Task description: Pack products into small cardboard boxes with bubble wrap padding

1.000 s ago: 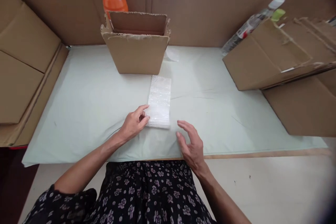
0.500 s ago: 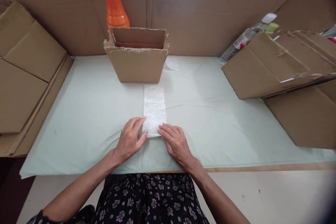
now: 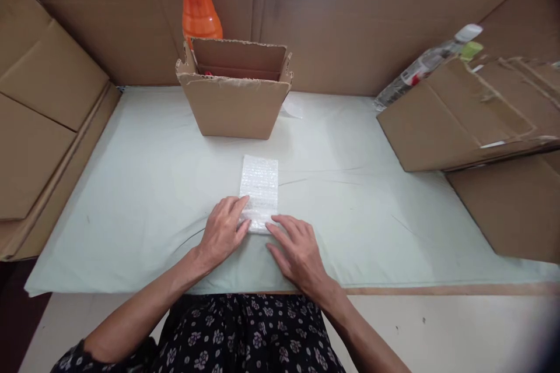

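A whitish strip of bubble wrap lies flat on the pale green cloth in front of me, its long side pointing away. Across its near part runs a crease or folded layer. My left hand rests at the strip's left edge, with thumb and index fingertips on the wrap and a gap between them. At the near right corner is my right hand; its fingers are spread, the fingertips at the wrap's edge and the thumb over the cloth. Neither hand is closed round anything.
Beyond the wrap stands an open cardboard box, an orange bottle behind it. More cardboard boxes stand on the right and left. A clear bottle leans at the back right. Pale green cloth covers the table.
The wrap's far end sits nearer to me and the strip looks shorter, with a crease across its near part. My right thumb has moved off toward me, and the right fingers have spread.
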Tool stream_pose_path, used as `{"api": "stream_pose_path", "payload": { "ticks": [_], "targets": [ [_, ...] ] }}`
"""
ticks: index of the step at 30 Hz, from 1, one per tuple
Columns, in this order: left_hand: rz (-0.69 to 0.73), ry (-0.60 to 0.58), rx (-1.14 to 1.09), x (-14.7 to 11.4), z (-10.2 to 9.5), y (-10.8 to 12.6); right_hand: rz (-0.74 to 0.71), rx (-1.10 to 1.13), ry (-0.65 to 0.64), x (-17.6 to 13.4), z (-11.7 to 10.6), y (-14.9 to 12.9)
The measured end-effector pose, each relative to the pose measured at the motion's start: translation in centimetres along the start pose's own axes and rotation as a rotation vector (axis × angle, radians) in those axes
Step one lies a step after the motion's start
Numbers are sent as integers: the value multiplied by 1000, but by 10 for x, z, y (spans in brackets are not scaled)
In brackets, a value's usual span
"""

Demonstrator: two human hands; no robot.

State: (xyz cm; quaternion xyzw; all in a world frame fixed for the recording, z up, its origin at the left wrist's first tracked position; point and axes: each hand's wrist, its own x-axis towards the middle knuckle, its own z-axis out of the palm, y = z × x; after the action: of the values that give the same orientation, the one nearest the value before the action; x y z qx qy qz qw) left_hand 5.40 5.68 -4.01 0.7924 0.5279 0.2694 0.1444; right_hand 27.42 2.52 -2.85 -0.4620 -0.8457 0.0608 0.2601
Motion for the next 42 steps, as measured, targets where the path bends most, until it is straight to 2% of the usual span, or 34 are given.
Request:
{"api": "stream_pose_path", "payload": {
  "ticks": [3,6,8,11,13,16,19,22,24,27,29,32,35,37,39,42],
  "targets": [
    [109,33,4,-5,-10,3,-10,24,-52,8,9,4],
    [159,-77,-96,-19,-24,7,70,211,-125,7,3,4],
    [110,-140,-131,-28,-29,10,110,283,-182,0,-7,1],
    [46,-129,-45,-31,-24,11,141,176,-109,-11,-18,-6],
    [21,-93,26,-27,-17,10,105,91,-72,-14,-17,-11],
    [-49,-57,0,-21,-12,7,-2,46,-125,-9,-5,-12],
    [-247,-9,-274,-24,-18,7,64,111,-91,1,9,-5],
    [-598,4,-761,-35,-25,14,279,324,-68,6,13,-1],
    [-783,-8,-1068,-39,-26,23,408,518,-123,5,11,-6],
    [-921,-11,-1346,-36,-21,37,506,702,-203,0,5,-18],
    [-946,4,-1414,-32,-17,43,492,633,-155,-2,-1,-21],
    [-866,1,-1368,-27,-15,47,474,524,-44,1,-8,-12],
    [-760,-45,-1280,-25,-15,44,478,715,-148,11,-6,-1],
    [-680,-24,-1168,-18,-20,36,490,831,-199,16,1,3],
    [-522,98,-937,0,-35,24,552,858,-100,17,8,7],
    [-106,396,-461,53,-75,5,665,829,132,12,11,18]
  ]
}}
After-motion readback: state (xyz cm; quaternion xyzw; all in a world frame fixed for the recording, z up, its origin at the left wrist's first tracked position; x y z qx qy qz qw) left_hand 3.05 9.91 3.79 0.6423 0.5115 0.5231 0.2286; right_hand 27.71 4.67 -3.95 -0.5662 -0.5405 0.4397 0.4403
